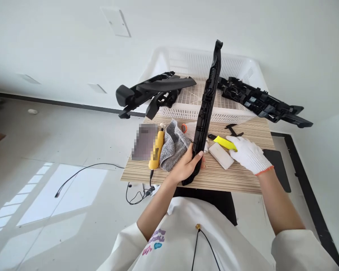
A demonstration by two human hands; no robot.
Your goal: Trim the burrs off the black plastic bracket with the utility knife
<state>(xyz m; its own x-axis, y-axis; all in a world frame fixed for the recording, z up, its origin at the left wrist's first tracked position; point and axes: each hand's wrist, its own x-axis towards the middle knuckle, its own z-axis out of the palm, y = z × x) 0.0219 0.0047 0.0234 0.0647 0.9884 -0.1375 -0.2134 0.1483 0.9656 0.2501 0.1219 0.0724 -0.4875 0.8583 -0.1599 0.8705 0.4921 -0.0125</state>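
Note:
My bare left hand is wrapped around the lower end of a long black plastic trim piece, which stands tilted above the table with its ribbed inner side showing. My right hand, in a white knitted glove with an orange cuff edge, has its fingers on the end of a yellow utility knife. The knife's black front end points left, toward the trim piece. Just below the knife lies a white rectangular block. Beside my left hand is a crumpled grey knitted cloth.
A white plastic basket stands at the table's back, with black plastic parts leaning out left and more parts out right. A yellow corded tool, a blurred rectangle and a black caliper-like tool lie on the wood-grain table.

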